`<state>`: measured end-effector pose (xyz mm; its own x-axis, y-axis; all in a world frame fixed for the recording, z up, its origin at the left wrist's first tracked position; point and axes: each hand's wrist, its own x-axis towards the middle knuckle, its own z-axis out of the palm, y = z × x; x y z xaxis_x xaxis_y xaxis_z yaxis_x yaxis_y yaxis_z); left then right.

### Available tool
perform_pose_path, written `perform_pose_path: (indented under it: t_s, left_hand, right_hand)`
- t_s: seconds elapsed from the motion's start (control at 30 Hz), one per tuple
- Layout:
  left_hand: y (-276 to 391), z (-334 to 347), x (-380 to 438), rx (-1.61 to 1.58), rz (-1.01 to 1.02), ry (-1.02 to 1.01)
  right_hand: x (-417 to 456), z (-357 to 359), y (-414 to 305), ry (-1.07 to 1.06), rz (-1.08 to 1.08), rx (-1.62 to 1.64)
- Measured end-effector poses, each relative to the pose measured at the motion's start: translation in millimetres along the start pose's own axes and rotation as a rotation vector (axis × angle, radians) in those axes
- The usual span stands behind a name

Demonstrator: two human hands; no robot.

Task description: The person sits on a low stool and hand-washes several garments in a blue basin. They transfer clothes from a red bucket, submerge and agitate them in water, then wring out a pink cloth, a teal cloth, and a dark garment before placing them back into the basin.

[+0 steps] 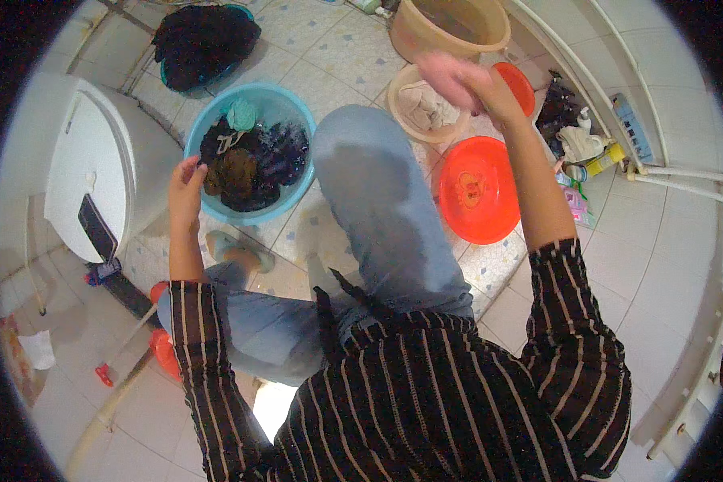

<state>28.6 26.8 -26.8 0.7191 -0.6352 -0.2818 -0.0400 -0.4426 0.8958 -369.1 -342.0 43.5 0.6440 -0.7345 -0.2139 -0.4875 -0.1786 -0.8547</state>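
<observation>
A light-blue plastic basin (pixel 308 111) on the tiled floor holds dark wet clothes (pixel 241 165) in water, with a pale green bunched cloth (pixel 241 114) on top. My left hand (pixel 190 175) is at the basin's left rim, fingers slightly curled; I see nothing held in it. To the right, my right hand (pixel 455 84), blurred, is raised over a small beige basin (pixel 394 114) that has a pale cloth (pixel 425 105) inside. Whether its fingers hold anything is unclear. Below that forearm lies a red plastic basin (pixel 473 190).
A large beige tub (pixel 410 36) stands at the top, a red round object (pixel 516 87) beside it. Dark cloth (pixel 208 45) heaps over a teal basin at upper left. A white appliance (pixel 96 175) stands left; bottles and packets (pixel 602 161) lie right, near white pipes (pixel 678 173).
</observation>
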Motion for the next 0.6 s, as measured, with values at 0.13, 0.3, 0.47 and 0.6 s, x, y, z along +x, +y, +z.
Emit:
perform_pose_path:
  t_s: [0.13,0.3,0.47,0.6]
  left_hand:
    - [-40.0,4.7,4.5,0.127,0.000,-0.118]
    - [-42.2,-3.1,-16.4,0.342,-0.003,-0.161]
    - [-56.1,-8.2,-10.5,0.293,0.151,-0.175]
    - [-13.3,8.5,-10.2,0.413,0.208,-0.171]
  right_hand:
    - [-119.6,-43.3,215.3,0.050,0.353,0.061]
    - [-196.1,-31.6,283.2,0.442,0.509,-0.324]
    - [-230.3,-29.6,338.8,0.594,0.459,-1.177]
    - [-95.9,-63.5,300.2,0.016,0.180,-0.815]
